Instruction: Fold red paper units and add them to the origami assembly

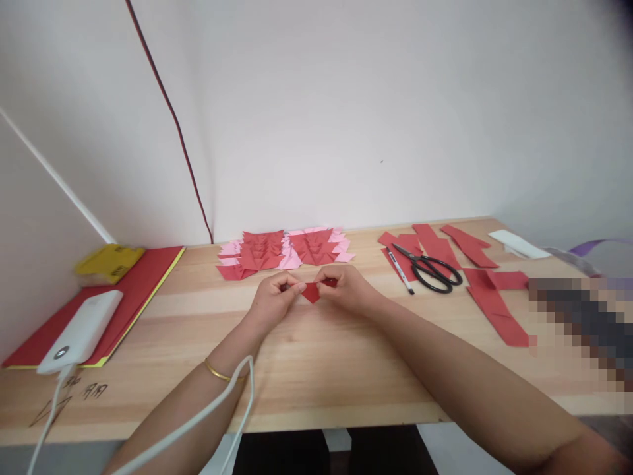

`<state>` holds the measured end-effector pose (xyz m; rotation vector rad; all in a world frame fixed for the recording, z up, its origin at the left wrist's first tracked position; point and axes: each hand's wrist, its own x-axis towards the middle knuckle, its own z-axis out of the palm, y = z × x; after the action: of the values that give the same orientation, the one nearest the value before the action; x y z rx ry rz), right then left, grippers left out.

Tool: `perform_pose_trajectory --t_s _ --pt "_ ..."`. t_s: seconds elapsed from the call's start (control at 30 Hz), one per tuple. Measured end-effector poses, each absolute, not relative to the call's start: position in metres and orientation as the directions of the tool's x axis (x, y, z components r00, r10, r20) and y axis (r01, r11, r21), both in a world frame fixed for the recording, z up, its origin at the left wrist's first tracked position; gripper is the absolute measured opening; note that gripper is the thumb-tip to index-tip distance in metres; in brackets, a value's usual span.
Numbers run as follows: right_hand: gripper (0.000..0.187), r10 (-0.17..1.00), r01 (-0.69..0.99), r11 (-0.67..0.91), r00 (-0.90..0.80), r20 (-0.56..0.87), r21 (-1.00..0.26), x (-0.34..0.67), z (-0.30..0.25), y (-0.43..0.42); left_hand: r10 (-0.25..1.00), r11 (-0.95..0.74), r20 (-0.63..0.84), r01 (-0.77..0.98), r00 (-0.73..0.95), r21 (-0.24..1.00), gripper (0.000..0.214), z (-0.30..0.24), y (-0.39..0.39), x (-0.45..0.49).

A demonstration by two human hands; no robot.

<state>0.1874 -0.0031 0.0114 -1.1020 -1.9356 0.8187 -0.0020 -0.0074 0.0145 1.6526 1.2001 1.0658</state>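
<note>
Between my two hands is a small folded piece of red paper [311,292], its lower tip pointing toward me. My left hand [277,297] pinches its left side between thumb and fingers. The right side is pinched by my right hand [345,289] in the same way. Just behind my hands lie rows of folded red paper pieces [262,251] and pink paper pieces [291,258], overlapping one another. Parts of the held paper are hidden by my fingers.
To the right lie black-handled scissors [435,274], a white pen [400,270] and red paper strips [499,310]. On the left, a white power bank [82,333] with a cable and a yellow packet [109,262] rest on red sheets [143,290]. A white cable [198,422] crosses my left forearm.
</note>
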Motion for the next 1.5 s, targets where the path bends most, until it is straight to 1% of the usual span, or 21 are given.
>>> perform_pose_trajectory --t_s 0.17,0.37,0.5,0.57,0.67,0.73,0.8,0.83,0.9,0.93,1.0,1.07,1.13,1.23,1.33,1.4,1.5 --pt "0.010 0.931 0.451 0.331 -0.301 0.207 -0.829 0.196 0.009 0.005 0.985 -0.093 0.063 0.187 0.162 0.978 0.023 0.010 -0.001 -0.008" --pt "0.009 0.942 0.484 0.285 -0.300 0.149 -0.827 0.201 0.010 0.008 0.985 -0.066 0.049 0.101 0.165 0.993 0.033 0.008 0.003 -0.011" --pt "0.010 0.931 0.490 0.300 -0.338 0.139 -0.819 0.204 0.009 0.010 0.991 -0.052 0.038 0.112 0.126 0.992 0.033 0.009 0.003 -0.011" --pt "0.011 0.933 0.499 0.292 -0.337 0.128 -0.816 0.205 0.008 0.011 0.995 -0.077 0.066 0.172 0.070 0.982 0.030 0.009 0.003 -0.011" --pt "0.011 0.935 0.527 0.300 -0.329 0.135 -0.795 0.205 0.007 0.011 0.987 -0.161 0.162 0.294 0.021 0.942 0.025 0.008 0.004 -0.014" --pt "0.009 0.927 0.578 0.339 -0.341 0.158 -0.742 0.204 0.006 0.011 0.970 -0.234 0.244 0.369 0.019 0.899 0.019 0.006 0.005 -0.016" --pt "0.009 0.919 0.649 0.378 -0.351 0.182 -0.660 0.202 0.006 0.009 0.932 -0.333 0.360 0.459 0.030 0.824 0.010 0.005 0.004 -0.016" --pt "0.010 0.917 0.682 0.389 -0.352 0.189 -0.619 0.201 0.006 0.009 0.905 -0.392 0.419 0.509 0.066 0.766 0.007 0.005 0.003 -0.016" --pt "0.011 0.918 0.727 0.394 -0.348 0.192 -0.563 0.200 0.006 0.008 0.843 -0.520 0.486 0.578 0.230 0.629 0.015 0.005 -0.001 -0.014" --pt "0.011 0.918 0.738 0.394 -0.350 0.189 -0.547 0.199 0.006 0.008 0.809 -0.583 0.473 0.583 0.350 0.566 0.019 0.006 -0.004 -0.012" --pt "0.011 0.919 0.759 0.392 -0.352 0.179 -0.520 0.200 0.007 0.008 0.732 -0.679 0.396 0.553 0.555 0.482 0.024 0.007 -0.009 -0.007" --pt "0.007 0.932 0.786 0.361 -0.319 0.172 -0.502 0.201 0.007 0.010 0.694 -0.711 0.309 0.555 0.650 0.432 0.022 0.009 -0.015 -0.003" --pt "0.002 0.955 0.813 0.297 -0.246 0.166 -0.501 0.203 0.008 0.011 0.677 -0.727 0.271 0.566 0.684 0.389 0.022 0.011 -0.019 -0.001" --pt "0.007 0.971 0.815 0.234 -0.166 0.173 -0.530 0.202 0.010 0.009 0.665 -0.741 0.266 0.573 0.697 0.351 0.023 0.013 -0.022 0.000" --pt "0.009 0.962 0.791 0.273 -0.227 0.152 -0.547 0.195 0.010 0.003 0.665 -0.741 0.253 0.581 0.702 0.337 0.025 0.014 -0.022 -0.001" --pt "0.010 0.957 0.802 0.289 -0.260 0.131 -0.523 0.191 0.008 0.001 0.663 -0.743 0.241 0.583 0.709 0.328 0.026 0.014 -0.022 -0.001" --pt "0.010 0.979 0.859 0.202 -0.171 0.110 -0.470 0.194 0.006 0.006 0.657 -0.748 0.232 0.579 0.718 0.326 0.024 0.014 -0.022 -0.002"
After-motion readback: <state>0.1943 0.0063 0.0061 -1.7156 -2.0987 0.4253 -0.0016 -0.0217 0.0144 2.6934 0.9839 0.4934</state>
